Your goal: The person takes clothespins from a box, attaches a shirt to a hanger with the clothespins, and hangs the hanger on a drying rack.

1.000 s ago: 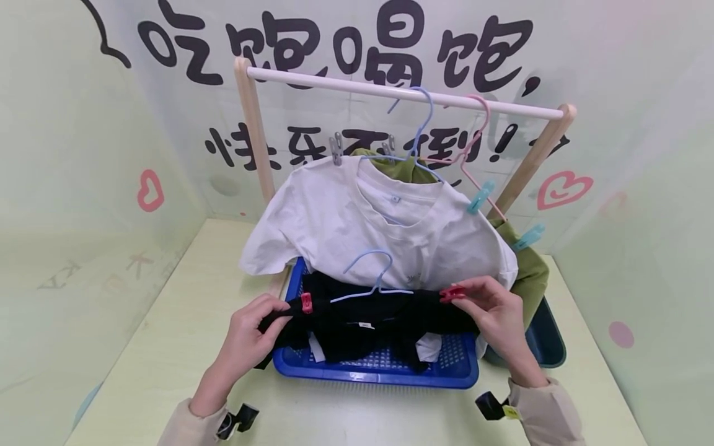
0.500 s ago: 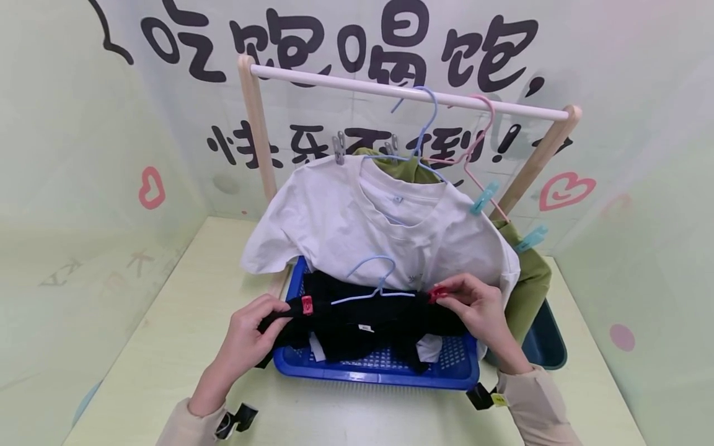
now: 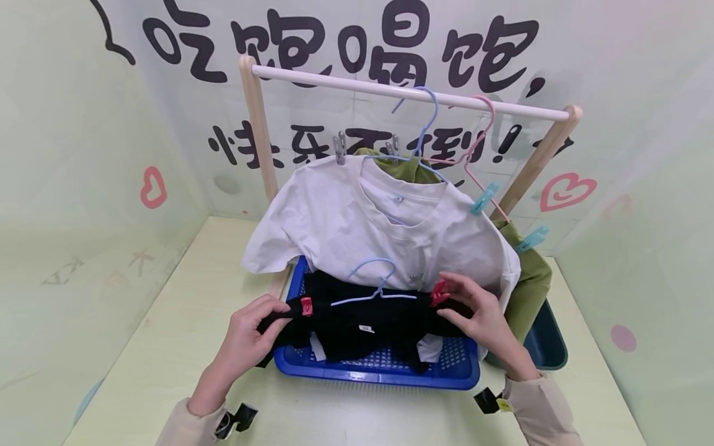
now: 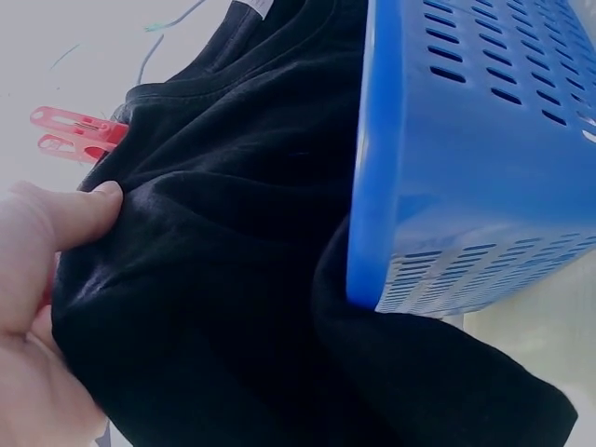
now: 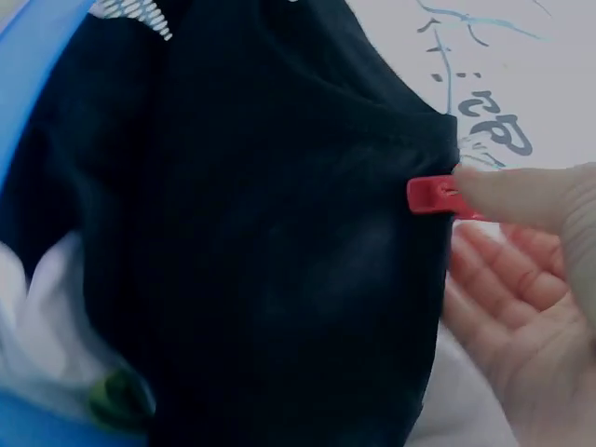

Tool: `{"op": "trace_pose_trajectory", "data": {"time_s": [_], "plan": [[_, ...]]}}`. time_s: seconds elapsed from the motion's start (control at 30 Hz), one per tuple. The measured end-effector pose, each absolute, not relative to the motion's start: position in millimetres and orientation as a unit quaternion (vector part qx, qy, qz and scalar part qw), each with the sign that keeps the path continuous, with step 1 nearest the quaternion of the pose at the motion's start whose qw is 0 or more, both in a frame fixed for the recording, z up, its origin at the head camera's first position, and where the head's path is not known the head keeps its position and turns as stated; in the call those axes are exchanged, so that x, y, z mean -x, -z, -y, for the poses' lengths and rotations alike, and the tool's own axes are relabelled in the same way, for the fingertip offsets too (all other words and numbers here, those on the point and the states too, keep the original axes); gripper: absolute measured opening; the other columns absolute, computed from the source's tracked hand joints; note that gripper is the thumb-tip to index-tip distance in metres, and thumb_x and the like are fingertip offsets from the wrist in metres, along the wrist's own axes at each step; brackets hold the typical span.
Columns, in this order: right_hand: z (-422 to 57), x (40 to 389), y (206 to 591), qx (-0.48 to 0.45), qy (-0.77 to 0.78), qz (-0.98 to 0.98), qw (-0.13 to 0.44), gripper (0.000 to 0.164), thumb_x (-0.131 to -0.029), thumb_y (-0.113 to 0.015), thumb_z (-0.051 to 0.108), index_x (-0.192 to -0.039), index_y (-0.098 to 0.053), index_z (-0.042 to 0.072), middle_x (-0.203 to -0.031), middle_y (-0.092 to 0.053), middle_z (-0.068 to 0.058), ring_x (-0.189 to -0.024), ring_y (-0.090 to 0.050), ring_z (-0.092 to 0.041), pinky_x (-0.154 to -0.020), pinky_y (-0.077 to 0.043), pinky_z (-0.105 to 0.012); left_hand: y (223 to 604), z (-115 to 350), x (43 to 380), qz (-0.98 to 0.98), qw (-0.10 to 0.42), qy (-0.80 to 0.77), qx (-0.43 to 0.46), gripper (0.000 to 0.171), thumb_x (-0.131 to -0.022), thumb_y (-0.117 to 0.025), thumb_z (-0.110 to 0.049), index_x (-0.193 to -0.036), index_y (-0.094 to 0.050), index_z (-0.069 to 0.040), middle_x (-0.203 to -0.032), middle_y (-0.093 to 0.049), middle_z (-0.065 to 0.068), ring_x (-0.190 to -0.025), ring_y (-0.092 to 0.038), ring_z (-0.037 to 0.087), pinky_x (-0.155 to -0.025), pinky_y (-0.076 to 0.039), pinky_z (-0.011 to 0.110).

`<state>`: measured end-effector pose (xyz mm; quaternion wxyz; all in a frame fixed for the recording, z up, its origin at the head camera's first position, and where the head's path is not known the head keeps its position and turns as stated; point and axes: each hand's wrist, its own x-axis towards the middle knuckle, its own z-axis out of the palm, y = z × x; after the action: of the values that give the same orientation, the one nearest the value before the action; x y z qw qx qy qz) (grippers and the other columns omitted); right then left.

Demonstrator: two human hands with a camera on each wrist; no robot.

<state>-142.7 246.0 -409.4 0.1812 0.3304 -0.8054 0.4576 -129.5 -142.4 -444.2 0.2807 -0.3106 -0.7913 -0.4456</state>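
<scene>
A black T-shirt (image 3: 340, 328) lies stretched over a blue basket (image 3: 376, 376), with a blue hanger (image 3: 375, 294) at its neckline. My left hand (image 3: 253, 328) pinches the shirt's left end between thumb and fingers, just outside a red clothespin (image 3: 307, 306). Another red clothespin (image 3: 439, 292) is clamped on the right shoulder. Around that pin, my right hand (image 3: 480, 313) has thumb and fingers spread apart. In the right wrist view, the thumb overlaps the end of the pin (image 5: 431, 195), while the other fingers are loose behind; whether the thumb touches it is unclear.
Behind the basket, a white T-shirt (image 3: 329, 210) hangs on a blue hanger from the rack's white bar (image 3: 357, 87). A green garment (image 3: 532, 279) hangs behind on a pink hanger. Grey pegs (image 3: 339, 148) and teal pegs (image 3: 485, 198) hold them. A dark green basin (image 3: 549, 341) stands right.
My right hand has moved left with its red clothespin to the shirt's shoulder, and its thumb and fingers have spread apart. The left hand keeps its hold in place.
</scene>
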Motion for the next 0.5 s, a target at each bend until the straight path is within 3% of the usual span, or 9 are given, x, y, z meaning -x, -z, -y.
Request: {"op": "trace_pose_trajectory", "data": {"time_s": [0.17, 0.27, 0.4, 0.5], "plan": [[-253.6, 145.1, 416.5, -0.326, -0.333, 0.845, 0.262, 0.039, -0.062, -0.077, -0.014, -0.094, -0.064, 0.003, -0.087, -0.065, -0.005, -0.079, -0.061, -0.015, -0.077, -0.044, -0.015, 443.6, 144.2, 130.9, 0.788, 0.287, 0.446, 0.314, 0.037, -0.059, -0.074, 0.023, -0.085, -0.065, -0.002, -0.081, -0.064, 0.006, -0.073, -0.06, 0.016, -0.072, -0.046, 0.011], [-255.9, 144.0, 415.4, -0.324, -0.326, 0.841, 0.286, 0.033, -0.061, -0.075, -0.015, -0.083, -0.065, 0.007, -0.079, -0.064, -0.002, -0.073, -0.059, -0.016, -0.073, -0.044, -0.018, 440.8, 146.1, 133.1, 0.785, 0.294, 0.443, 0.317, 0.037, -0.058, -0.074, 0.023, -0.084, -0.065, -0.002, -0.081, -0.065, 0.007, -0.074, -0.061, 0.018, -0.075, -0.046, 0.012], [-254.9, 141.6, 405.0, -0.326, -0.361, 0.823, 0.294, 0.029, -0.062, -0.072, -0.014, -0.082, -0.066, 0.005, -0.078, -0.065, -0.005, -0.073, -0.059, -0.017, -0.075, -0.042, -0.015, 430.6, 149.3, 138.6, 0.782, 0.313, 0.435, 0.319, 0.035, -0.058, -0.074, 0.022, -0.084, -0.066, 0.0, -0.081, -0.066, 0.009, -0.077, -0.062, 0.02, -0.079, -0.045, 0.012], [-252.6, 140.9, 393.9, -0.329, -0.369, 0.809, 0.319, 0.018, -0.068, -0.07, -0.008, -0.083, -0.067, 0.003, -0.079, -0.065, -0.007, -0.075, -0.059, -0.016, -0.077, -0.042, -0.013, 416.9, 152.2, 144.7, 0.777, 0.323, 0.435, 0.321, 0.033, -0.06, -0.072, 0.022, -0.084, -0.067, 0.001, -0.083, -0.067, 0.011, -0.079, -0.062, 0.017, -0.08, -0.044, 0.012]]}}
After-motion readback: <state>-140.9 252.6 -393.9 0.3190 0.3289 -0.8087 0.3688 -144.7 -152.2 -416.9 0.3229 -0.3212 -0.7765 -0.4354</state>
